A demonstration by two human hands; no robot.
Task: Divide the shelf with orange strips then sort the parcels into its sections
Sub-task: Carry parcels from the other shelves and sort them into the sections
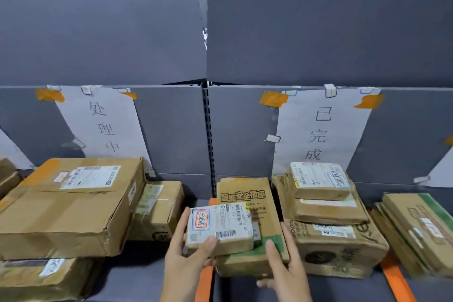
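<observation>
- The person is holding a small labelled parcel (219, 227) with the left hand (186, 256); the thumb is curling over its near edge and the fingers are going up its left side.
- This parcel is sitting on top of a flat printed carton (247, 206), just right of the near orange strip (204, 284) that is marking the section border on the shelf (137, 279).
- The right hand (284, 262) is gripping the near right corner of the printed carton, thumb on the green top face, fingers along the side.
- The small parcel is looking light and fairly stiff, I think, since one hand is enough for it; its corners are worn, so the cardboard is probably a bit soft there.
- The paper label may be slippery, so taking it by the two short sides seems safer than pinching the top.
- The printed carton is thin and wide; it could bend if it is lifted by one corner only, so both hands under the long edges would be better.
- Right of the strip, a stack of three parcels (328, 216) is standing under the sign 已完成 (321, 130); left of it, a big box (71, 206) is lying under the sign 处理中 (103, 127).
- The strip is mostly hidden by the left hand and the carton; a second strip (397, 279), well to the right, is partly covered too.
- The handwriting in the red frame on the small parcel's label is too blurred for me to read.
- The parcels at both edges are cut off.
</observation>
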